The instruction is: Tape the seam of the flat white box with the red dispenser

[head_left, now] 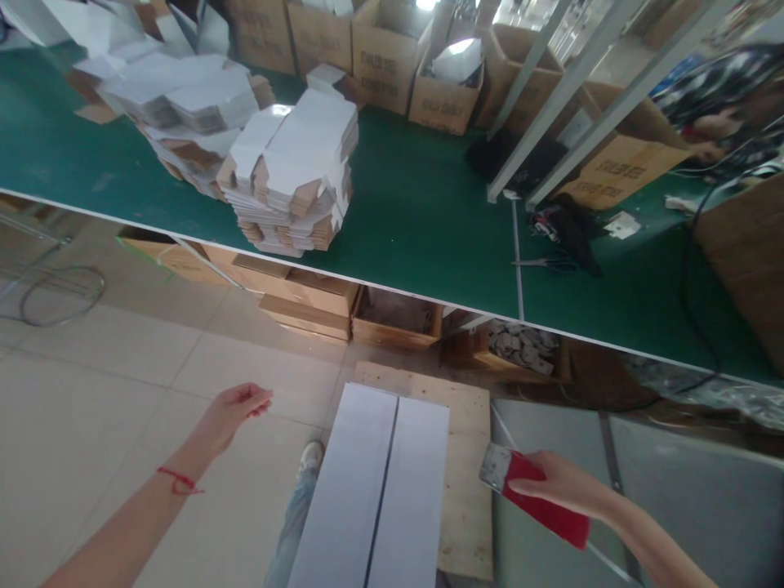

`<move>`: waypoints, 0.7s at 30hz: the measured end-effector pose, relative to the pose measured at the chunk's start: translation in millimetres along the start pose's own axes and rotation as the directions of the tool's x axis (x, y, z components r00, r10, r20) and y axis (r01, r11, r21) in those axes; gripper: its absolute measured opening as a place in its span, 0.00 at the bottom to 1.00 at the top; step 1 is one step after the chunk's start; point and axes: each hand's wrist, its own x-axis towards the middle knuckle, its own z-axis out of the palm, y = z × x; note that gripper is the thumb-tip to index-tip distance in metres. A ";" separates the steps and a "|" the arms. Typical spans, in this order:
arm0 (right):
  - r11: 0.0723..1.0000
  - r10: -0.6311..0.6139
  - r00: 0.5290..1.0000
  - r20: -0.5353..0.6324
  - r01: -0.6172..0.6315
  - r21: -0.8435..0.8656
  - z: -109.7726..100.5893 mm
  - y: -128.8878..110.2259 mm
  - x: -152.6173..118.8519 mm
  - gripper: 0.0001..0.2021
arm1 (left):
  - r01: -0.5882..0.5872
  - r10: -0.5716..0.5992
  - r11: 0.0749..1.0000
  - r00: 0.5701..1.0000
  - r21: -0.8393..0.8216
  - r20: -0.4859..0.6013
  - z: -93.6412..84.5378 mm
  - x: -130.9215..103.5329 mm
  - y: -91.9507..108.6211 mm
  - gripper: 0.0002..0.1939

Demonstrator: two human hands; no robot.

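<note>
Red and flat, the shiny-ended tool (536,494) sits gripped in our right hand (567,486), while our left hand (236,408) hangs loose, holding nothing.

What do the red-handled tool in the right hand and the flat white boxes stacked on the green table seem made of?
Red-handled tool: glossy red handle, probably plastic; dull grey blade end, likely metal. The right hand grips it. Flat white boxes: cardboard, smooth white faces with brown raw edges showing at the flaps. Green table: matte, felt-like covering.
</note>
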 end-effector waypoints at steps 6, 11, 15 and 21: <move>0.990 -0.036 0.997 0.072 0.026 0.135 4.5 -4.3 4.3 0.25 | 0.038 -0.039 0.996 0.999 -0.083 -0.006 -12.6 2.4 -4.3 0.31; 0.993 -0.044 0.996 0.084 0.034 0.117 2.3 -10.0 10.6 0.23 | 0.032 -0.033 0.997 0.999 -0.076 -0.014 -17.8 4.6 -7.4 0.31; 0.995 -0.032 0.997 0.076 0.024 0.100 3.1 -10.2 21.1 0.21 | 0.027 -0.027 0.997 1.000 -0.076 0.002 -18.4 9.8 -21.3 0.31; 0.992 -0.018 0.994 0.103 0.004 0.128 15.2 0.1 44.8 0.28 | 0.004 -0.006 0.995 1.000 -0.100 -0.018 -1.9 38.4 -64.4 0.29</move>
